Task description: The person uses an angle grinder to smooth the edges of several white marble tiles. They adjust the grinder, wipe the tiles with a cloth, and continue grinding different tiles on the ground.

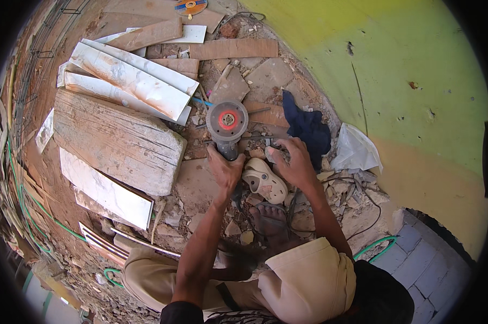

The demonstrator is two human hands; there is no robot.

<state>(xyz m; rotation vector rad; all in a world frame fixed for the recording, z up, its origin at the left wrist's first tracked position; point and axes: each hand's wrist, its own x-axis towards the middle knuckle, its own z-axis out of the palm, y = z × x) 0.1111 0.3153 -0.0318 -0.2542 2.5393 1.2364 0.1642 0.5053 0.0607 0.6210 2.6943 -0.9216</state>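
My left hand (225, 168) is wrapped round the dark body of an angle grinder (227, 121), whose round disc faces up with a reddish ring about its centre. To the right, my right hand (292, 162) hovers with bent fingers, thumb and forefinger apart and nothing visible between them. Just below and between both hands lies a beige clog (266, 182) with holes in its top. Near the clog is my bare foot (271, 218). A dark blue cloth (307, 129) lies crumpled beyond my right hand.
A thick rough slab (114, 137) and white tile strips (130, 78) lie on the left. Broken rubble covers the ground, with a black cable (376, 208) on the right. A green-yellow wall (400, 70) rises beside a white plastic bag (357, 148). Another disc (191, 6) lies at the far edge.
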